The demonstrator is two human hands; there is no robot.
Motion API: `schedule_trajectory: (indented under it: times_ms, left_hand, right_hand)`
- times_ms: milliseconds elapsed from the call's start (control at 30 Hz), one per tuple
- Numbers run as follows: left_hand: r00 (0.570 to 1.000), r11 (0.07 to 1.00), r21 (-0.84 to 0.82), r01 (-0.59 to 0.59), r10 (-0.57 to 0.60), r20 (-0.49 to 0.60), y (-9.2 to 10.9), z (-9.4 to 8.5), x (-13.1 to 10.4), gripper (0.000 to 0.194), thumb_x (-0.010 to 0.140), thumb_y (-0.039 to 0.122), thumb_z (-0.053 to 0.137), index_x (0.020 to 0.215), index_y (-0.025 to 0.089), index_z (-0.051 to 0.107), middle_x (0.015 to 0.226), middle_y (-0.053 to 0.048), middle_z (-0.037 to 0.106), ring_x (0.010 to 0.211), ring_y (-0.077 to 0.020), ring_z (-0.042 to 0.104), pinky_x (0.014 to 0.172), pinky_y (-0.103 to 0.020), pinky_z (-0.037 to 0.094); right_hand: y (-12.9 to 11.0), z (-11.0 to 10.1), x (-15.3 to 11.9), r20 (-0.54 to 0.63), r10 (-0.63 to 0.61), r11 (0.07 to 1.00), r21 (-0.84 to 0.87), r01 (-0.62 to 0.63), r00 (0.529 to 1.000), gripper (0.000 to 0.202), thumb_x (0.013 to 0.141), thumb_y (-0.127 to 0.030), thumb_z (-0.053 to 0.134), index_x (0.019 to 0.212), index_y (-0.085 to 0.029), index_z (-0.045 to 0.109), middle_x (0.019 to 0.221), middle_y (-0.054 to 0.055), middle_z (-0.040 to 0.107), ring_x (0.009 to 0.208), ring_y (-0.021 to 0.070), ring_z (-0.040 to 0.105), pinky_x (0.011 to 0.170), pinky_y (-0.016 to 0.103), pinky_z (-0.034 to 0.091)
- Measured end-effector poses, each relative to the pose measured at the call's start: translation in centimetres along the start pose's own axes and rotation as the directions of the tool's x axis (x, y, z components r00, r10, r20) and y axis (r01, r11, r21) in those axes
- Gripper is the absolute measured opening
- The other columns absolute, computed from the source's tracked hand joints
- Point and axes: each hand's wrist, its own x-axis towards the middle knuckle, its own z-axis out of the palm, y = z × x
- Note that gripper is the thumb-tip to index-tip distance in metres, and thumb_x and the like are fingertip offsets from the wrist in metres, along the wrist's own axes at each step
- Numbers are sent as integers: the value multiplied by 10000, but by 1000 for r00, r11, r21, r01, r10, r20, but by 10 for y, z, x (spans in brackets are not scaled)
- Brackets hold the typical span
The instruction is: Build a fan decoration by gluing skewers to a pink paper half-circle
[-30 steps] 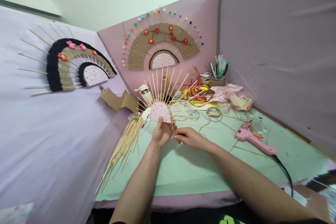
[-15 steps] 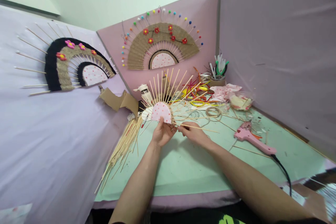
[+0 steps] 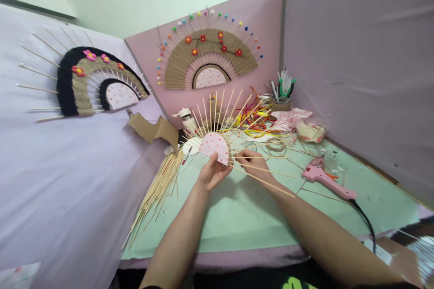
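A half-round pink panel with red dots (image 3: 214, 145) is tilted above the table, thin wooden sticks (image 3: 217, 113) fanning out from its curved edge. My left hand (image 3: 213, 175) grips it at the lower edge, thumb on the dotted face and fingers behind. Close to the panel's right edge, among the lowest sticks, my right hand (image 3: 253, 163) is closed in a pinch. What lies between those fingertips is too small to make out. Several sticks pass in front of and beside the right hand.
Loose sticks (image 3: 159, 185) lie in a bundle at left. A pink glue gun (image 3: 327, 179) rests at right, its cord trailing off the edge. Behind are twine (image 3: 275, 144), a white bottle (image 3: 186, 119), coloured pipe cleaners (image 3: 251, 122) and bent cardboard (image 3: 145, 127). Decorated fans (image 3: 210, 45) hang on the partitions.
The panel has turned clockwise and shifted slightly right with my left hand, so its right-hand sticks point lower. My right hand has moved a little up and right.
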Motion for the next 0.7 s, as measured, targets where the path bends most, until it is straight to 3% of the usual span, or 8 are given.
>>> schedule_trajectory:
  times_ms: [467, 700]
  left_hand:
    - [996, 995, -36, -89, 89, -12, 4, 2, 1, 322, 971, 241, 430, 1263, 181, 552, 931, -75, 728, 811, -158, 692, 768, -277, 565]
    - [993, 991, -61, -118, 117, -23, 9, -2, 2, 299, 968, 261, 452, 1220, 161, 579, 930, -78, 726, 812, -155, 686, 773, -274, 560]
  right_hand:
    - [7, -2, 4, -7, 27, 999, -34, -27, 1000, 286, 781, -422, 558, 647, -177, 617, 603, -2, 557, 568, 130, 471, 523, 247, 336]
    - [-7, -35, 2, 103, 50, 999, 7, -51, 993, 290, 711, -461, 652, 695, -172, 656, 626, -1, 567, 570, 128, 466, 532, 254, 351]
